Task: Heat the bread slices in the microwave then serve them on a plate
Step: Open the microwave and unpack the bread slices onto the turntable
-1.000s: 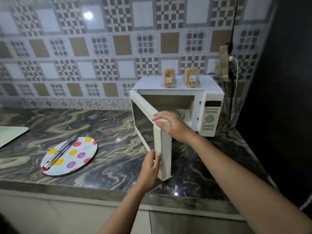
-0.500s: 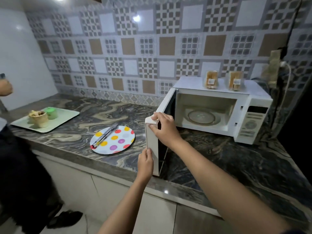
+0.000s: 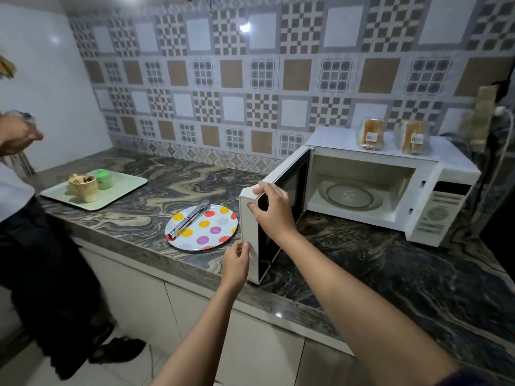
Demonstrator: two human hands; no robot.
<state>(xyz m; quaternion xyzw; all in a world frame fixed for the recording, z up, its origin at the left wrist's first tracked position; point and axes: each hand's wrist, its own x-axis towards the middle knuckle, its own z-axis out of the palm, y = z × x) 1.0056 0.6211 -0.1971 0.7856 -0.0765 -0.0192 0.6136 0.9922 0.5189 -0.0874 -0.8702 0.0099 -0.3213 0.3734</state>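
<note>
While I stand here, a second person (image 3: pixel 25 207) is at nine o'clock, very near the counter (image 3: pixel 156 188); if this person turns, the elbow can push the green tray (image 3: pixel 119 190) with the cup (image 3: pixel 85 188) on it.

At about seven o'clock from the microwave lies the dotted plate (image 3: pixel 211 232), with the tongs (image 3: pixel 189 220) resting across it. Its rim is just beside the open door (image 3: pixel 249 232). I think that if the door swings more outward, it may knock the plate or the tongs toward the counter edge.

The left hand (image 3: pixel 237 263) pinches the lower edge of the door, fingers closed on it. The right hand (image 3: pixel 274 211) is clamped on the door's upper corner. Both hands are busy with the door, so nothing holds the bread yet.

Inside the microwave (image 3: pixel 446 174) the glass turntable (image 3: pixel 349 196) is empty. The two bread packets (image 3: pixel 372 133) stand upright on top of it, at twelve o'clock. A hard push on the door could probably shake them, and they may tip over. The cable (image 3: pixel 501 151) at three o'clock hangs close to the wall.
</note>
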